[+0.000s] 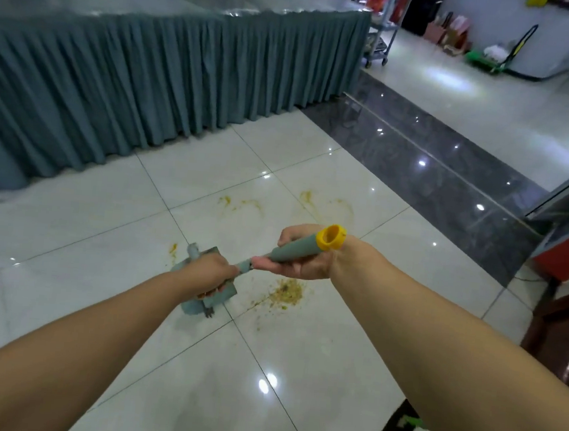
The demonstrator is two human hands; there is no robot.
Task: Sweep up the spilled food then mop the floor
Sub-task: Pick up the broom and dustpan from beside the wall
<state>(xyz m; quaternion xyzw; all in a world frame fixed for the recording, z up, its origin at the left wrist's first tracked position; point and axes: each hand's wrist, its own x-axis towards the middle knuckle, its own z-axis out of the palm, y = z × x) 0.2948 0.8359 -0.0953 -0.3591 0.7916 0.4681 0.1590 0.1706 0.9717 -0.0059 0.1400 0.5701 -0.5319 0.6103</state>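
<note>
A pile of yellowish spilled food crumbs (286, 291) lies on the white tiled floor, with yellow smears (242, 204) farther out. I hold a grey-green broom handle (295, 249) with a yellow end cap (332, 238). My right hand (302, 251) grips the handle's upper end. My left hand (209, 270) is closed around the handle lower down. Below the left hand sits the grey-green broom head or dustpan (213, 300), on the floor just left of the crumb pile; which of the two it is I cannot tell.
A long table with a pleated grey-green skirt (150, 83) runs along the left and back. A dark tile strip (436, 159) crosses the floor on the right. A red and dark wooden cabinet (567, 274) stands at the right edge. A metal trolley (381, 38) stands behind.
</note>
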